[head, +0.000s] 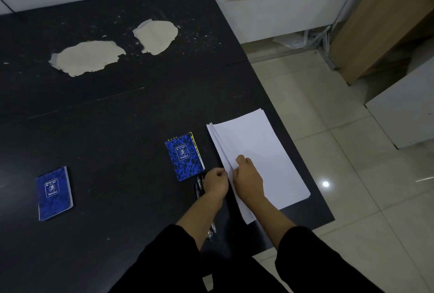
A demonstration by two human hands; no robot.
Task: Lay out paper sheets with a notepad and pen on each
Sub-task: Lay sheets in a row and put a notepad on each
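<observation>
1. Nearest the viewer, two black sleeves (234,267) reach toward the paper stack (260,158), which lies at the table's (117,109) right edge.
2. The left hand (215,183), fingers curled, pinches the stack's left edge, probably to peel off one sheet.
3. The right hand (247,176) rests on the stack, thumb at that same edge, seemingly pinning the remaining sheets; whether it grips a sheet is unclear.
4. The pens (199,185) lie just left of the stack, largely hidden beneath the left wrist; their number is unclear.
5. One notepad (184,156) lies just left of the stack, another notepad (54,194) well left; no sheet is laid out yet.
6. Beyond the stack, two pale patches (87,57) mar the tabletop.
</observation>
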